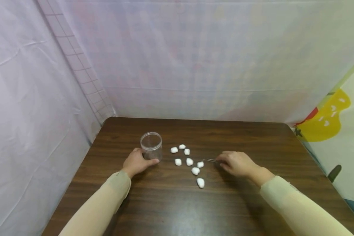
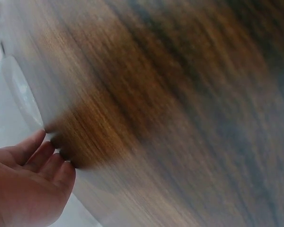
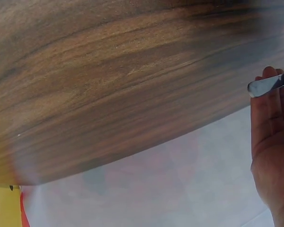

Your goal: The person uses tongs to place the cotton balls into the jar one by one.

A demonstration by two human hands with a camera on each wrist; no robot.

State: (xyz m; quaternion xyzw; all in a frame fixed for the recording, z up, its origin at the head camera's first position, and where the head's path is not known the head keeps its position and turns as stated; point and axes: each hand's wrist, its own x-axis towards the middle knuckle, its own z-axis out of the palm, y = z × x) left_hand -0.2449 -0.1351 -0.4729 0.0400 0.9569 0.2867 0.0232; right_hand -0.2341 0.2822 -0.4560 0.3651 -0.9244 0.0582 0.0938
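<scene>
My left hand (image 1: 136, 162) holds a clear plastic jar (image 1: 152, 153) that stands upright, its mouth uncovered. The thumb lies along the jar's near side, and the other fingers reach behind it. Metal tweezers (image 1: 211, 160) are pinched in my right hand (image 1: 236, 163), pointing left. Their tips are right at a white cotton ball (image 1: 200, 165). More cotton balls (image 1: 189, 161) lie scattered between jar and tweezers, one (image 1: 200, 183) closer to me. From the right wrist, the blunt metal end of the tweezers (image 3: 267, 86) shows against the fingers.
A dark wood-grain table (image 1: 171, 209) bears all these things. White sheeting (image 1: 194, 65) hangs behind its far edge and along the left side. To the right hangs a pale cloth with a yellow print (image 1: 324, 124).
</scene>
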